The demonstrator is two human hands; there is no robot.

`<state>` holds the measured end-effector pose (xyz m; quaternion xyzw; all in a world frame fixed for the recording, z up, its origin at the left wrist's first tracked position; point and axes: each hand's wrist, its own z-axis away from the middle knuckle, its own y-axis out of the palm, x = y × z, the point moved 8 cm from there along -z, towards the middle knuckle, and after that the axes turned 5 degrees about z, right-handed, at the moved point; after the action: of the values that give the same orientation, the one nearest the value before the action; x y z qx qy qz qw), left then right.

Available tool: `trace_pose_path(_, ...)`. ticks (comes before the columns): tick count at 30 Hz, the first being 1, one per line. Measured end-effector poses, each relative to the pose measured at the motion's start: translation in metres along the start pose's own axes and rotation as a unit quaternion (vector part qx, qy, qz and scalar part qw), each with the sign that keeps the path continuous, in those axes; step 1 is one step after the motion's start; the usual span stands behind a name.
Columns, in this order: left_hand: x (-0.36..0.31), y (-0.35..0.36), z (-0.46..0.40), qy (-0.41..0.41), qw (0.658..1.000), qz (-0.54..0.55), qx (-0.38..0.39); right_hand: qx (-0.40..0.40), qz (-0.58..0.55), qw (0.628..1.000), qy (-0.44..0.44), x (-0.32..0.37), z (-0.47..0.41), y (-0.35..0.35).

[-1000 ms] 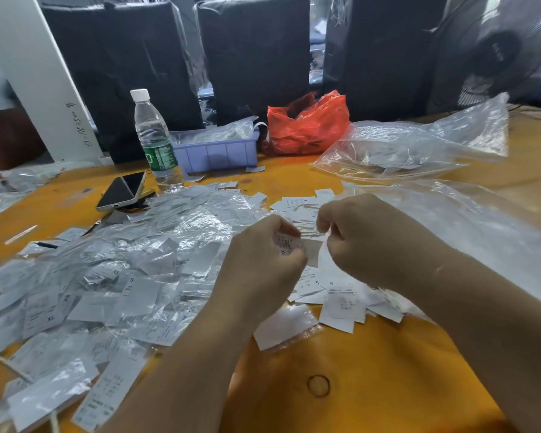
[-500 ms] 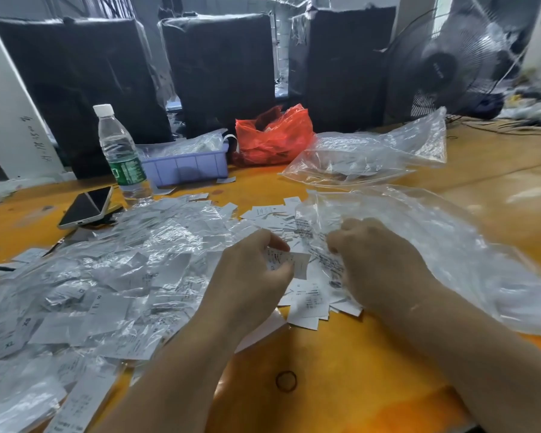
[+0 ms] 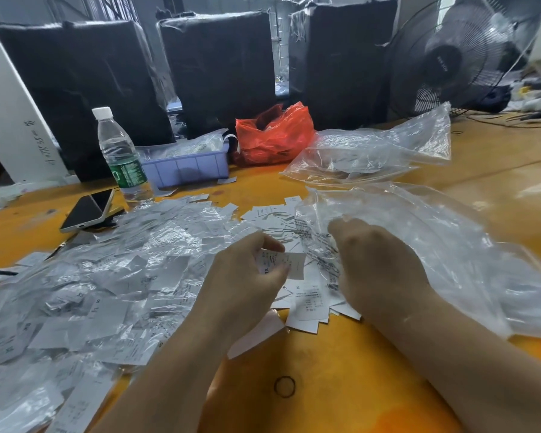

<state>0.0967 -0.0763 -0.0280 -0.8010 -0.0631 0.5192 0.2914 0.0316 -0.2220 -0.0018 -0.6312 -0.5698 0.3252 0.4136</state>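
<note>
Hard to see much of the right hand [image 3: 381,270] here. Only its back is showing, and the fingers are curling down and away from the camera into the edge of the clear bag [image 3: 450,260], so I can't tell whether it's gripping anything or just resting there. Both forearms are getting cut off at the bottom edge. The print on most of the paper is too small and blurry to read, apart from a few size letters.

The left hand [image 3: 247,282] is doing the clearer job. Its thumb and fingers are curling round the tags [image 3: 289,264] and pinching them, holding them just above the table [image 3: 341,385], between the two hands and close to the right one. The tags are looking like small white rectangles with dark print, and an "XL" is showing on the left edge. I can't count how many are in that pinch.

Under and beside the hands more white slips are lying flat, some marked "S". To the left a big pile [image 3: 107,292] of them in shiny plastic sleeves is spreading right out of frame.

Further back a bottle [image 3: 122,157], a phone [image 3: 86,209], a tray [image 3: 188,168] and a red bag [image 3: 275,135] are sitting on the table, and a rubber band [image 3: 284,386] is lying near the front.
</note>
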Motion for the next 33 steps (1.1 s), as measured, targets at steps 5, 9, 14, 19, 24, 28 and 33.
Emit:
trace_pose_path(5,0.002,-0.006,0.001,-0.006,1.0,0.001,-0.006,-0.111,-0.094,0.988,-0.053,0.008,0.0,-0.014)
trace_pose_path(9,-0.002,-0.008,0.0,0.003,1.0,0.008,-0.018,-0.131,-0.135,0.976,-0.106,0.015,0.0,-0.013)
trace_pose_path(14,-0.011,-0.002,0.001,0.026,1.0,0.008,-0.006,-0.174,-0.174,0.948,-0.201,0.031,0.006,-0.023)
trace_pose_path(19,-0.007,-0.008,0.001,-0.007,1.0,-0.016,-0.014,-0.203,-0.295,0.913,-0.195,0.033,0.005,-0.034)
trace_pose_path(24,-0.001,-0.015,-0.003,-0.036,0.998,0.046,-0.023,-0.139,-0.46,0.874,-0.074,0.021,-0.009,-0.019)
trace_pose_path(28,0.002,-0.017,-0.004,-0.047,0.995,0.083,-0.022,-0.093,-0.513,0.852,-0.045,0.029,-0.025,-0.01)
trace_pose_path(33,0.003,-0.031,-0.005,-0.076,0.973,0.211,-0.052,-0.096,-0.498,0.859,-0.071,0.053,-0.049,-0.012)
